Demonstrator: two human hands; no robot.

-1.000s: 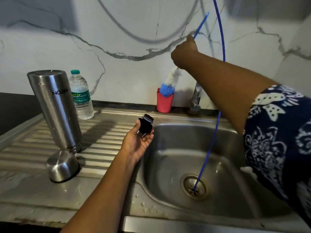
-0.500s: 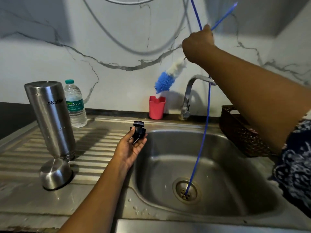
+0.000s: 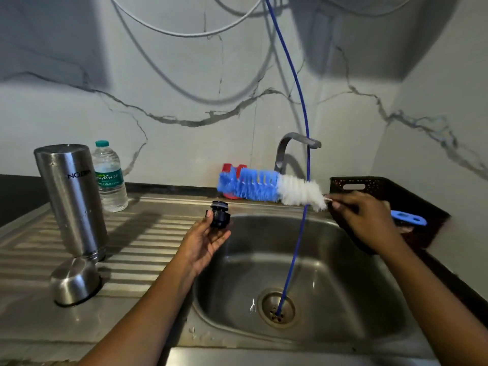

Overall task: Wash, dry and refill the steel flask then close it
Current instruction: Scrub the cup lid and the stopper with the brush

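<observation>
Stainless steel covers almost all the lower view: the wide stainless steel sink unit (image 3: 148, 249) has its ribbed drainboard on the left and its deep basin on the right. Near the back left corner of the drainboard stands the tall steel flask (image 3: 71, 196), mouth down, so its long axis is upright. Just beside it, close to the back edge, is a clear plastic water bottle (image 3: 109, 178). A dark plastic basket (image 3: 383, 188) sits beside the right edge of the basin.

The long bottle brush with blue and white bristles (image 3: 269, 188) lies almost level in the air above the back rim of the basin, with its blue end pointing left. In front of the flask rests the round steel cup lid (image 3: 75, 280), upside down. The smallest thing is the black plastic stopper (image 3: 219, 216).

The flask is to the left of both hands and well apart from the brush. The left hand (image 3: 206, 241) is clearly nearer to it. I judge that either the flask must come over the basin, or the brush works first on the stopper, which is just below the blue bristles. The left hand is turned palm up with its fingers half opened, and it holds the stopper between thumb and fingertips. The right hand (image 3: 361, 217) grips the brush stem just behind the white bristles, with its fingers curled round it.
</observation>
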